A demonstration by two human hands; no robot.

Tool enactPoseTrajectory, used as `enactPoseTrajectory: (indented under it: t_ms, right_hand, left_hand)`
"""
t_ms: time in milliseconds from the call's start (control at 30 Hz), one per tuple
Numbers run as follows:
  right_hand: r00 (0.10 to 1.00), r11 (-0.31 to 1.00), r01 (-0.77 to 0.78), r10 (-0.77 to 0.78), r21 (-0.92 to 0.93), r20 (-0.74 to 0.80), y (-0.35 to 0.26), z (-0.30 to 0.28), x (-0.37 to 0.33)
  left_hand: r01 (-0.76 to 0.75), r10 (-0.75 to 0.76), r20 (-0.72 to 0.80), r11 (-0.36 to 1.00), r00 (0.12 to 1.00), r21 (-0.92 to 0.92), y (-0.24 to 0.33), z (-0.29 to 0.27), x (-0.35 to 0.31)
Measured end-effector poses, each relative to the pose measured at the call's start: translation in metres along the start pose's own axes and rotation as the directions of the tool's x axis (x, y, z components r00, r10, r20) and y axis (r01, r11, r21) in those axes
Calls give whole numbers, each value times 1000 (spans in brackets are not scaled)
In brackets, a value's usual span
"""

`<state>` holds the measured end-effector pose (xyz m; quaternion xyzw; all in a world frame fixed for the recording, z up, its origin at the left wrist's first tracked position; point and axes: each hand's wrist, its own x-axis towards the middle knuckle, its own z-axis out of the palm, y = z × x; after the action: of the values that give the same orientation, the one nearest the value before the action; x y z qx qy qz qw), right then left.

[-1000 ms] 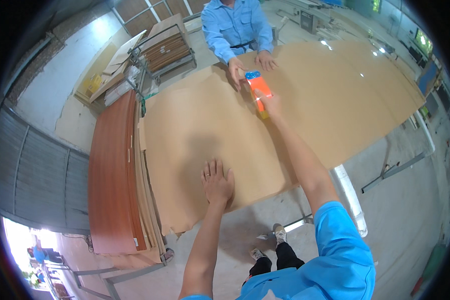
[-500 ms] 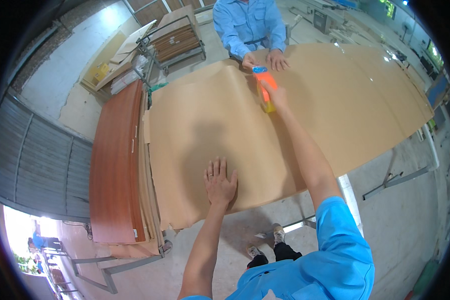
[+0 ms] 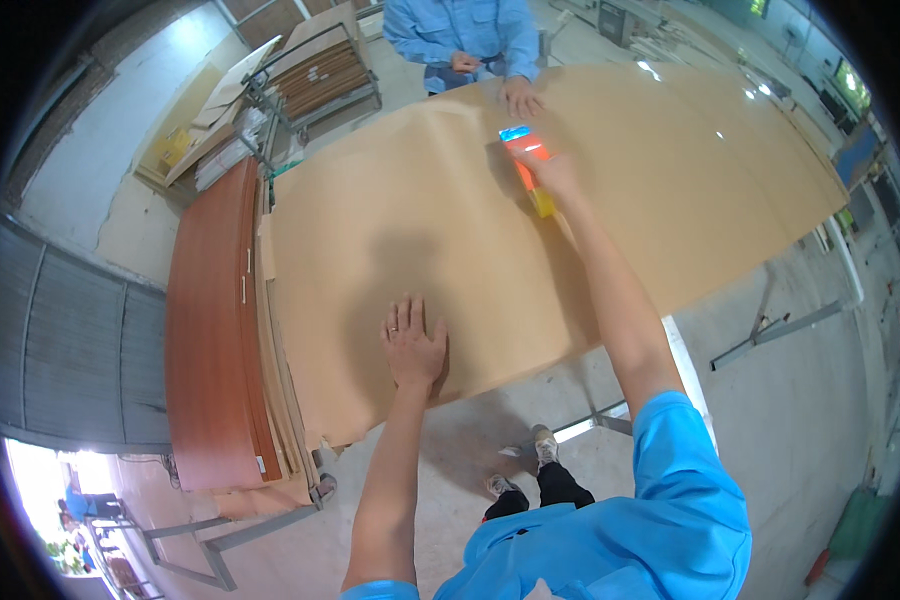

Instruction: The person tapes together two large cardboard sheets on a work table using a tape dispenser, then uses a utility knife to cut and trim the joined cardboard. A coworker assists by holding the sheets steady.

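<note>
Orange tool (image 3: 526, 177) fills curled right hand (image 3: 557, 174); left hand (image 3: 415, 352) lies flat on sheet (image 3: 700, 190).

Light: moderately bright, diffuse. Opening (image 3: 45, 490), lower left: burnt-out white. Brown sheet (image 3: 670, 190): soft head-and-shoulders shadow (image 3: 402, 265) around left hand (image 3: 413, 352); white glints toward far right. Orange-and-blue tool (image 3: 525, 174): glossy highlights. Fisheye rim: blackened corners, bowed lines, softened detail.
</note>
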<state>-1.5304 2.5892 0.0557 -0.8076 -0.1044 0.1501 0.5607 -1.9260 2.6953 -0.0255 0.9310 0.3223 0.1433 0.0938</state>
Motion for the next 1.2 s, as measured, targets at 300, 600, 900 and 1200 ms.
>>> enactPoseTrajectory:
  t_ms: [300, 600, 900, 1200]
  right_hand:
    - [996, 998, 47, -44, -43, 80, 32, -69, -141]
    - [994, 983, 45, -62, 180, 85, 64, -159, -323]
    - [992, 974, -109, 94, 196, 81, 228, -182, -444]
    - [959, 825, -279, 214, 492, 186, 346, -114, -380]
  left_hand:
    - [-15, 15, -7, 1000, 1000, -11, -5, 4, 0]
    - [-68, 68, 0, 998, 998, 15, -15, 15, 7]
    - [-88, 88, 4, 995, 996, 43, -13, 8, 5]
    - [-95, 95, 5, 995, 995, 37, -10, 2, 3]
